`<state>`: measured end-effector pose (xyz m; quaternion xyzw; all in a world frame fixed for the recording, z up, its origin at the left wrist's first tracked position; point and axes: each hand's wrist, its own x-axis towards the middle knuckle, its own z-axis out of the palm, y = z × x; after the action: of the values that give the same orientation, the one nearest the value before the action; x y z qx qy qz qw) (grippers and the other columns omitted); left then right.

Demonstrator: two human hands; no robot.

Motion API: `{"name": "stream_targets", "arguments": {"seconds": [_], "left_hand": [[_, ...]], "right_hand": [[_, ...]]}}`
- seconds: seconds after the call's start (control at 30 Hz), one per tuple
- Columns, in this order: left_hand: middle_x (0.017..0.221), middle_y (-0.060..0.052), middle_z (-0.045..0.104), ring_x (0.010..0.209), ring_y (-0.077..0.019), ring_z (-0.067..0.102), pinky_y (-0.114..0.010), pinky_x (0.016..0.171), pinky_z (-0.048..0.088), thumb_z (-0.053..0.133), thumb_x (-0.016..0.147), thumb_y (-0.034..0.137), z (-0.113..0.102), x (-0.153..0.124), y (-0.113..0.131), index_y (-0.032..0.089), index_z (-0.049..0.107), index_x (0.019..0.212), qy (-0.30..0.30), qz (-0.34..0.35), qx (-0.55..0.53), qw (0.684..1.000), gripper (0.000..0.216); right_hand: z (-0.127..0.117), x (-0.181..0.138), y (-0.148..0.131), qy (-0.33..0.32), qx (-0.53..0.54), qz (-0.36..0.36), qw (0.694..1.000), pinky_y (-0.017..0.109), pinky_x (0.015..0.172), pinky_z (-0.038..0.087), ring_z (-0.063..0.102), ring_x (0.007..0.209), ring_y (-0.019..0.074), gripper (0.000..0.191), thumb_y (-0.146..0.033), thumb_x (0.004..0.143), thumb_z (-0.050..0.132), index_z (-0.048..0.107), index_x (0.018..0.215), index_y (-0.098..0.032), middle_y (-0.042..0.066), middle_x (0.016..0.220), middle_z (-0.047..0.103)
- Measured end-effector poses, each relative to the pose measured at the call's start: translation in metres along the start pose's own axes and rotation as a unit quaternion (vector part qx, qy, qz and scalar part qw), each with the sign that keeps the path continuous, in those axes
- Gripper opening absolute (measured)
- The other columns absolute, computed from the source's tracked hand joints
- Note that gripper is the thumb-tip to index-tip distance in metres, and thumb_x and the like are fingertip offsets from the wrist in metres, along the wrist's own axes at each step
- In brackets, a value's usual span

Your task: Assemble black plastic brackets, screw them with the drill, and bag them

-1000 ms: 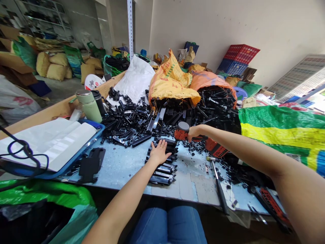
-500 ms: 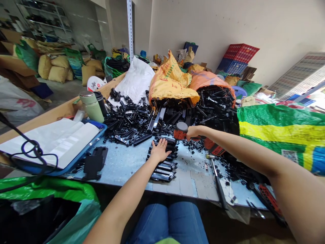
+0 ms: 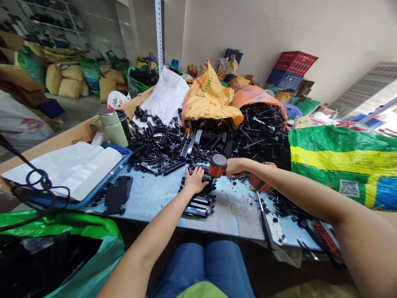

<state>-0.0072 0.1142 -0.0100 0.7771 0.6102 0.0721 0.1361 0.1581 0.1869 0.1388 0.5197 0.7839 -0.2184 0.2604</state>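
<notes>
My left hand [image 3: 196, 180] lies flat with fingers stretched on a row of black plastic strips [image 3: 199, 203] laid side by side on the blue tabletop [image 3: 155, 198]. My right hand [image 3: 235, 166] grips the handle of an orange-red power screwdriver [image 3: 218, 164], whose grey-capped head hangs just right of my left fingers, over the far end of the row. The tool's battery end [image 3: 259, 183] shows behind my right wrist.
A big heap of black plastic parts [image 3: 186, 142] spills from orange sacks [image 3: 211, 101] behind. A blue tray with white sheets [image 3: 71, 165] and a green flask [image 3: 113, 128] stand left. A green-yellow sack [image 3: 341, 163] lies right. Long tools [image 3: 263, 219] lie near the front edge.
My right hand has brought the screwdriver left and down, closer to my left hand. My left hand has stayed on the strips.
</notes>
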Motion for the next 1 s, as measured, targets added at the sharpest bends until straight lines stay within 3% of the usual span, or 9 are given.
{"name": "stream_targets", "arguments": {"seconds": [0.1,0.27,0.53,0.67,0.83,1.0], "left_hand": [[0.148,-0.01,0.02,0.138,-0.0256,0.007,-0.054,0.108,-0.002,0.017,0.087,0.059,-0.002,-0.026,0.011,0.014,0.026,0.14,0.014,0.027,-0.011,0.999,0.07],[0.146,-0.014,0.023,0.136,-0.0273,0.013,-0.044,0.109,0.01,0.012,0.086,0.063,0.012,-0.068,0.024,0.007,0.03,0.138,0.019,0.045,-0.05,0.998,0.079],[0.147,-0.014,0.022,0.137,-0.0263,0.011,-0.045,0.11,0.007,0.017,0.081,0.07,0.01,-0.08,0.02,0.008,0.027,0.139,0.018,0.066,-0.054,0.996,0.085],[0.147,-0.017,0.021,0.137,-0.0287,0.01,-0.047,0.109,0.007,0.033,0.074,0.074,0.017,-0.102,0.019,0.007,0.025,0.139,0.028,0.111,-0.019,0.993,0.094],[0.145,-0.016,0.025,0.136,-0.0283,0.014,-0.048,0.109,0.006,0.046,0.078,0.06,0.029,-0.119,0.024,0.011,0.027,0.138,0.095,0.086,0.034,0.991,0.08],[0.144,-0.017,0.029,0.135,-0.0292,0.019,-0.047,0.109,0.01,0.049,0.077,0.058,0.027,-0.119,0.027,0.01,0.032,0.136,0.101,0.087,0.042,0.99,0.078]], "right_hand": [[0.002,-0.014,-0.003,-0.009,0.003,-0.001,1.0,0.023,0.042,0.039,0.051,0.048,0.0137,0.034,-0.021,0.054,0.064,0.064,0.087,-0.013,0.0,0.06,0.058],[0.011,-0.028,-0.008,-0.04,0.017,-0.006,0.999,0.022,0.042,0.04,0.054,0.049,0.0145,0.032,-0.021,0.054,0.066,0.065,0.086,-0.015,0.001,0.06,0.059],[0.027,-0.045,-0.023,-0.028,0.015,-0.001,1.0,0.023,0.043,0.043,0.055,0.047,0.0133,0.035,-0.016,0.057,0.065,0.066,0.092,-0.014,0.003,0.067,0.062],[0.032,-0.065,-0.026,-0.033,0.012,-0.01,0.999,0.023,0.043,0.044,0.057,0.05,0.0147,0.037,-0.021,0.058,0.065,0.066,0.095,-0.018,0.002,0.066,0.063],[0.043,-0.071,-0.032,-0.054,-0.016,0.0,0.998,0.024,0.044,0.044,0.059,0.048,0.0168,0.03,-0.023,0.056,0.065,0.068,0.084,-0.014,0.003,0.059,0.062],[0.052,-0.068,-0.038,-0.055,-0.03,0.008,0.998,0.026,0.046,0.046,0.06,0.05,0.0182,0.03,-0.021,0.055,0.063,0.068,0.083,-0.013,0.005,0.062,0.064]]}}
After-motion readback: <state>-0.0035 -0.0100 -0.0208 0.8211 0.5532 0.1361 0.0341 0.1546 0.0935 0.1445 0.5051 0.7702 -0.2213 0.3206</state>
